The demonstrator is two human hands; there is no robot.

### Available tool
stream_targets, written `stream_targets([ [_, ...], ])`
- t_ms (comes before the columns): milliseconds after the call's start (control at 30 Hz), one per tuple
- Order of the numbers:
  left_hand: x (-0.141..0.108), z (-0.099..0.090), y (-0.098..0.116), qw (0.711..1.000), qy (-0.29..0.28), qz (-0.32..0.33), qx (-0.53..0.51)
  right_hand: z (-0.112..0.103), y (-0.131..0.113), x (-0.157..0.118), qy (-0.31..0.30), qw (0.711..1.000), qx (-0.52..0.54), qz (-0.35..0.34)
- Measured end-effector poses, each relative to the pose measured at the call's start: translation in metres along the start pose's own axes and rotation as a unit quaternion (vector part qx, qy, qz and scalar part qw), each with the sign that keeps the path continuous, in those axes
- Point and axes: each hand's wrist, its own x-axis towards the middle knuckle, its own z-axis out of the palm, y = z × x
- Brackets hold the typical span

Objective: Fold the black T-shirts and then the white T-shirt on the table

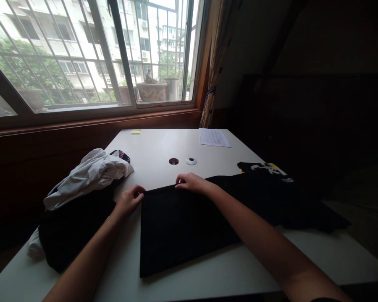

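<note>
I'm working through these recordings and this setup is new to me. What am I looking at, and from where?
No machine here: these are a person's own bare hands, seen by a camera worn on their head, looking forward and down. There is just one view. The left hand touches the near-left black cloth's far corner, and the right hand its far edge; how firmly either holds it is unclear. The cloth lies on a white table. Left of it is a rumpled clothes heap; beyond lie papers. A window is ahead.
</note>
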Motion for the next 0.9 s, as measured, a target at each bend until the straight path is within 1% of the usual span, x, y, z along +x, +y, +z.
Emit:
stream_targets([
  [133, 0.002, 0.005, -0.003, 1.0, 0.007, -0.003, 0.021, -0.018, 0.026, -0.016, 0.009, 0.999, -0.022, 0.043],
  [233, 0.003, 0.011, -0.007, 0.998, 0.026, 0.009, 0.05, -0.026, 0.041, -0.025, 0.037, 0.995, -0.047, 0.084],
  [300, 0.003, 0.015, -0.01, 0.997, 0.038, 0.016, 0.07, -0.027, 0.049, -0.03, 0.066, 0.99, -0.063, 0.104],
  [367, 0.003, 0.017, -0.012, 0.995, 0.045, 0.019, 0.083, -0.024, 0.056, -0.036, 0.106, 0.985, -0.094, 0.101],
  [500, 0.003, 0.021, -0.015, 0.994, 0.048, 0.032, 0.092, -0.016, 0.075, -0.047, 0.195, 0.963, -0.171, 0.068],
  [567, 0.003, 0.022, -0.018, 0.993, 0.049, 0.038, 0.102, -0.016, 0.088, -0.052, 0.216, 0.957, -0.179, 0.079],
  [700, 0.004, 0.023, -0.022, 0.99, 0.051, 0.043, 0.123, -0.03, 0.115, -0.062, 0.212, 0.953, -0.185, 0.113],
  [900, 0.004, 0.02, -0.021, 0.993, 0.052, 0.038, 0.099, -0.061, 0.146, -0.083, 0.196, 0.949, -0.217, 0.116],
])
